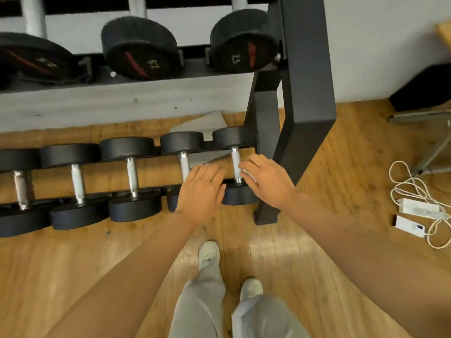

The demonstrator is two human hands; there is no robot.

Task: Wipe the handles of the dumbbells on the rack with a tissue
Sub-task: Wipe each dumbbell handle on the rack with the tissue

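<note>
- Head view: the right hand (266, 181) is curling its grip around a white tissue (249, 175), pressing it against the handle (236, 164) of the rightmost dumbbell (238, 167) on the lower rack (305, 93) tier.
- The left hand (201, 191) is lying flat just beside it, fingers spread straight over the neighbouring dumbbell (183, 152), holding nothing.
- Chargers (415, 213) are lying on the floor (341, 240), well apart.

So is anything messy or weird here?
A little. A tangled white cable and two white adapters lie loose on the wooden floor right of the rack. The dumbbells sit in a neat row.
</note>
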